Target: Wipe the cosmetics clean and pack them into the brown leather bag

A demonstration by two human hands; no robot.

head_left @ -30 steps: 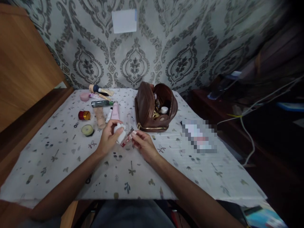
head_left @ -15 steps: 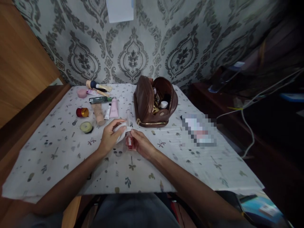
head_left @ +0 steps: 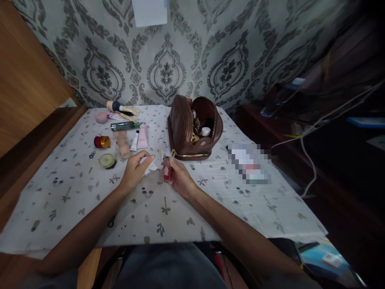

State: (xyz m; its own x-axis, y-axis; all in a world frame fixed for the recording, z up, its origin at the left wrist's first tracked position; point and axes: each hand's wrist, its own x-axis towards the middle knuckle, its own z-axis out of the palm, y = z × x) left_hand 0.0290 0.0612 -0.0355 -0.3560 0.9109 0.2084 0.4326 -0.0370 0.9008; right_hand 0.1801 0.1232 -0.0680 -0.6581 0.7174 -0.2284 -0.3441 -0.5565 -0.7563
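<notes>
My right hand holds a small pink-red bottle upright over the patterned tablecloth. My left hand grips a white tissue just left of the bottle, a small gap between them. Behind both hands stands an open brown cosmetic pouch with small items inside, a white cap among them.
Several cosmetics lie at the back left: a red-gold jar, a round green tin, a beige tube, a pink tube, a dark green tube, a pink puff. A wooden panel rises left. Cables hang right.
The bottle went from tilted between both hands to upright in my right hand. My left hand with the tissue drew slightly away from it. The view shifted a little.
</notes>
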